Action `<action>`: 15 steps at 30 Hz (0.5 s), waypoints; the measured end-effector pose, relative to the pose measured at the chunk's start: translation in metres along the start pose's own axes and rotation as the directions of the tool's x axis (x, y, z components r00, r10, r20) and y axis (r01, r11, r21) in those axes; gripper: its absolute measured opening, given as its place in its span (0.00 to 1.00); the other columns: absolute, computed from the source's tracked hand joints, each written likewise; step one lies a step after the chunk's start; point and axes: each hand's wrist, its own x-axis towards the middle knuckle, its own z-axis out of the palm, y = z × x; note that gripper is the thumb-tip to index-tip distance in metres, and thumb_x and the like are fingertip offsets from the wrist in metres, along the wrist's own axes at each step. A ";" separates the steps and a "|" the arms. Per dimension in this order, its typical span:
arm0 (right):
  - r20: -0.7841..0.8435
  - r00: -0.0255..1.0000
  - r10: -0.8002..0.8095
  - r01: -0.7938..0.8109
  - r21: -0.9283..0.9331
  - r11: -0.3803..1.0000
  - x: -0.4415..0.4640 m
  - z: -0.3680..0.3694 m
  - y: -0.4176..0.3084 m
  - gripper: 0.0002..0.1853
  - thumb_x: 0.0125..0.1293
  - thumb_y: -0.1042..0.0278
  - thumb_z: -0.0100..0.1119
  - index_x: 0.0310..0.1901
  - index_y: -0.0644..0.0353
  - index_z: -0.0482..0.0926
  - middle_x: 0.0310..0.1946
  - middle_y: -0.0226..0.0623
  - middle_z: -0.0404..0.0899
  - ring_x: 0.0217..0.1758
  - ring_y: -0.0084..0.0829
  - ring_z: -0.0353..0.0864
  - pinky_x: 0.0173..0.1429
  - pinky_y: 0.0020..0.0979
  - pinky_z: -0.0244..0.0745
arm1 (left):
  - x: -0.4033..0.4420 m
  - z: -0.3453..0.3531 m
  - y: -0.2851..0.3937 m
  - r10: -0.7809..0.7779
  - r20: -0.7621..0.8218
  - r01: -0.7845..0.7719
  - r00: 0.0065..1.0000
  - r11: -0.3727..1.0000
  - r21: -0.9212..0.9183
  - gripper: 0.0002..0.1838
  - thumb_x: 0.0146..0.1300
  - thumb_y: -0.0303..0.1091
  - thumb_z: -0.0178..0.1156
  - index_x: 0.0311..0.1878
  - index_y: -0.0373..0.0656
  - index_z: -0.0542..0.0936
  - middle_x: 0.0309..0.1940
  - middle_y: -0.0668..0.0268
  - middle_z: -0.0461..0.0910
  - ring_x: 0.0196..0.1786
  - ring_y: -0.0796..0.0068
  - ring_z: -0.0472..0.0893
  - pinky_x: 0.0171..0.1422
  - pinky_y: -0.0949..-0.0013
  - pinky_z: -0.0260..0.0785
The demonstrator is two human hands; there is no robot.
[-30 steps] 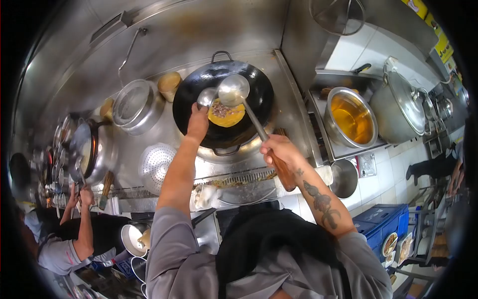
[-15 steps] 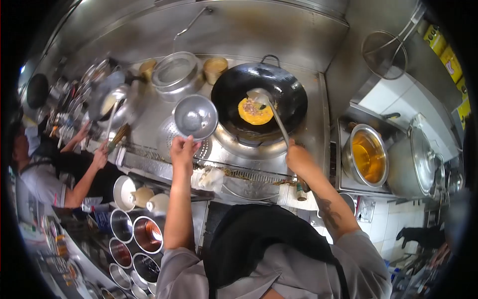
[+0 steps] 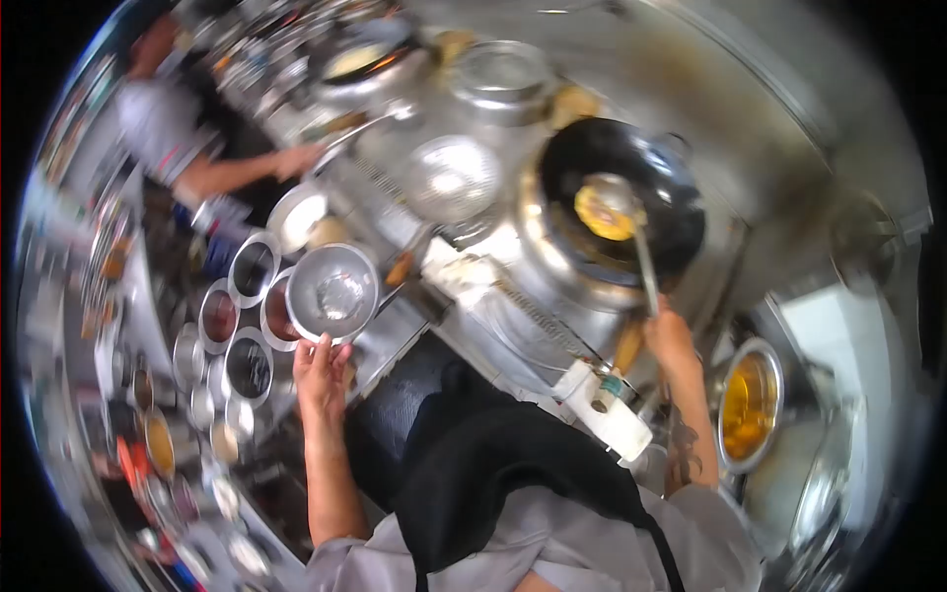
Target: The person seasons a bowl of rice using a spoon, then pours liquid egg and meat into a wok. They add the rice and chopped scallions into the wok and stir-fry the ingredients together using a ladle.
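My left hand grips the rim of a metal bowl, which looks bare inside apart from a wet shine. The bowl hangs over the seasoning pots at the left. My right hand is closed round the handle of a ladle. Its head rests on a round yellow omelette with bits in it. Beneath lies a black wok on the burner. The view is blurred by motion.
Several seasoning pots stand at the left. A perforated strainer and a white cloth lie by the stove. At the right is a pot of amber oil. A co-worker cooks at the far left.
The head view has turned left. My left hand has carried the bowl from the stove's edge to over the seasoning pots. The ladle stays on the omelette in the wok.
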 end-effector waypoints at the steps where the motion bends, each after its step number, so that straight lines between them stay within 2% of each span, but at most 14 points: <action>1: 0.037 0.998 0.048 -0.051 0.067 0.996 -0.007 -0.014 -0.014 0.26 0.59 0.70 0.52 0.62 0.62 0.66 0.37 0.59 0.79 0.41 0.55 0.80 0.47 0.47 0.75 | -0.015 -0.013 0.007 -0.005 -0.079 0.004 0.997 1.000 -0.014 0.05 0.66 0.27 0.58 0.39 0.43 0.70 0.36 0.63 0.79 0.37 0.70 0.81 0.42 0.73 0.78; 2: 0.020 1.000 -0.012 0.008 0.174 0.985 -0.002 0.000 0.006 0.26 0.60 0.71 0.53 0.62 0.62 0.67 0.38 0.57 0.79 0.42 0.52 0.81 0.47 0.44 0.74 | -0.027 -0.033 0.009 0.025 -0.106 -0.029 0.994 0.999 -0.042 0.05 0.66 0.27 0.58 0.42 0.40 0.72 0.39 0.61 0.79 0.40 0.69 0.81 0.44 0.70 0.78; 3: -0.097 0.995 -0.017 0.043 0.273 0.961 -0.004 0.010 0.012 0.26 0.60 0.71 0.54 0.62 0.62 0.68 0.40 0.53 0.80 0.44 0.48 0.81 0.48 0.41 0.74 | -0.041 -0.045 0.017 0.038 -0.163 -0.054 0.986 0.994 -0.094 0.07 0.65 0.27 0.58 0.44 0.39 0.73 0.40 0.61 0.79 0.40 0.69 0.81 0.46 0.68 0.77; 4: -0.056 0.998 0.032 -0.013 0.304 0.952 -0.011 -0.001 -0.007 0.25 0.60 0.73 0.54 0.61 0.63 0.68 0.45 0.52 0.79 0.49 0.44 0.80 0.53 0.38 0.72 | -0.052 -0.063 0.020 0.091 -0.198 -0.117 0.976 0.985 -0.126 0.09 0.65 0.28 0.59 0.47 0.39 0.73 0.41 0.61 0.79 0.40 0.70 0.81 0.46 0.67 0.77; 5: -0.198 0.969 -0.147 0.213 0.369 0.905 0.005 0.030 0.033 0.25 0.60 0.72 0.55 0.61 0.64 0.69 0.49 0.51 0.78 0.51 0.42 0.78 0.57 0.37 0.70 | -0.063 -0.081 0.022 0.132 -0.215 -0.174 0.968 0.966 -0.191 0.06 0.65 0.28 0.59 0.42 0.43 0.74 0.38 0.66 0.77 0.42 0.71 0.79 0.52 0.65 0.74; 6: -0.203 0.971 -0.125 0.188 0.327 0.926 0.013 0.039 0.046 0.25 0.60 0.71 0.56 0.61 0.67 0.69 0.51 0.52 0.76 0.54 0.41 0.76 0.61 0.36 0.67 | -0.071 -0.103 0.020 0.148 -0.295 -0.221 0.944 0.947 -0.231 0.05 0.64 0.28 0.60 0.41 0.44 0.73 0.36 0.67 0.77 0.41 0.72 0.78 0.52 0.65 0.74; 7: -0.238 0.941 -0.238 0.296 0.248 0.922 0.030 0.046 0.065 0.25 0.60 0.72 0.57 0.60 0.70 0.69 0.50 0.50 0.76 0.51 0.37 0.77 0.56 0.34 0.72 | -0.079 -0.126 0.018 0.161 -0.358 -0.266 0.920 0.926 -0.267 0.05 0.64 0.29 0.60 0.39 0.44 0.73 0.34 0.67 0.76 0.41 0.72 0.78 0.51 0.64 0.74; 8: -0.070 0.995 -0.070 0.096 0.491 0.866 0.056 0.054 0.090 0.26 0.61 0.74 0.55 0.61 0.72 0.67 0.53 0.53 0.76 0.55 0.43 0.75 0.62 0.35 0.66 | -0.089 -0.140 0.020 0.157 -0.446 -0.313 0.881 0.901 -0.301 0.06 0.64 0.28 0.60 0.37 0.45 0.72 0.33 0.67 0.76 0.40 0.73 0.78 0.50 0.64 0.75; 9: -0.065 0.984 -0.164 0.176 0.426 0.888 0.067 0.051 0.097 0.23 0.60 0.77 0.53 0.59 0.72 0.68 0.44 0.48 0.78 0.40 0.41 0.78 0.48 0.39 0.75 | -0.101 -0.159 0.023 0.144 -0.508 -0.350 0.849 0.875 -0.336 0.07 0.65 0.28 0.59 0.35 0.45 0.70 0.32 0.67 0.76 0.39 0.73 0.78 0.50 0.64 0.76; 11: 0.072 0.997 0.013 -0.050 0.542 0.839 0.041 0.024 0.041 0.14 0.61 0.72 0.52 0.46 0.70 0.75 0.29 0.40 0.76 0.23 0.34 0.73 0.27 0.40 0.72 | -0.126 -0.206 0.028 0.152 -0.678 -0.464 0.719 0.831 -0.306 0.08 0.65 0.27 0.59 0.33 0.45 0.69 0.31 0.67 0.75 0.37 0.73 0.78 0.48 0.65 0.77; 13: 0.144 0.990 -0.011 -0.065 0.516 0.854 0.085 0.041 0.068 0.17 0.62 0.69 0.53 0.52 0.62 0.71 0.25 0.32 0.74 0.17 0.25 0.69 0.19 0.33 0.69 | -0.150 -0.253 0.036 0.175 -0.779 -0.580 0.602 0.766 -0.276 0.09 0.65 0.25 0.58 0.32 0.44 0.68 0.31 0.67 0.74 0.35 0.71 0.79 0.46 0.66 0.80; 15: 0.153 0.981 -0.117 0.049 0.390 0.920 0.008 -0.005 -0.012 0.30 0.63 0.47 0.57 0.52 0.70 0.72 0.37 0.43 0.81 0.40 0.37 0.82 0.60 0.37 0.73 | -0.176 -0.305 0.040 0.221 -0.884 -0.710 0.411 0.686 -0.158 0.07 0.66 0.25 0.56 0.35 0.41 0.66 0.31 0.62 0.75 0.32 0.68 0.80 0.41 0.67 0.81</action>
